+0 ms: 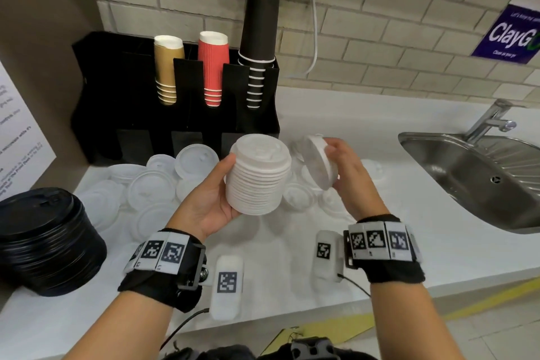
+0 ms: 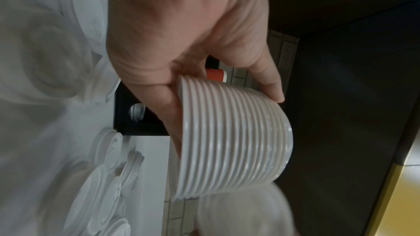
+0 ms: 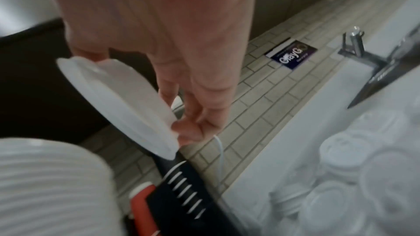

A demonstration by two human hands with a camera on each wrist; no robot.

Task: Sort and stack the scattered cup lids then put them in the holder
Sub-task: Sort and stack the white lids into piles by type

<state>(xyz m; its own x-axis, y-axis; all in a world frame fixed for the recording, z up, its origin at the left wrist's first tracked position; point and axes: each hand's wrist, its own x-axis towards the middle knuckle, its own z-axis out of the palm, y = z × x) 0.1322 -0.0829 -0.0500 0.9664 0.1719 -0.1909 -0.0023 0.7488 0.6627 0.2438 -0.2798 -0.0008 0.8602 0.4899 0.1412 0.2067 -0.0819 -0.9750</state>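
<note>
My left hand (image 1: 216, 193) grips a tall stack of white lids (image 1: 258, 175) above the counter, thumb on one side and fingers behind; the left wrist view shows the ribbed stack of lids (image 2: 234, 139) in my left hand (image 2: 181, 42). My right hand (image 1: 344, 166) pinches a single white lid (image 1: 318, 164), tilted on edge just right of the stack; this white lid (image 3: 118, 103) hangs from my right hand (image 3: 181, 60) by its rim. More white lids (image 1: 152, 187) lie scattered on the white counter (image 1: 438, 242). The black holder (image 1: 122, 96) stands against the back wall.
Gold, red and black cup stacks (image 1: 213, 67) fill the holder's upper slots. A pile of black lids (image 1: 43, 240) sits at the front left. A steel sink (image 1: 482, 181) with a tap lies to the right. A brown wall borders the left.
</note>
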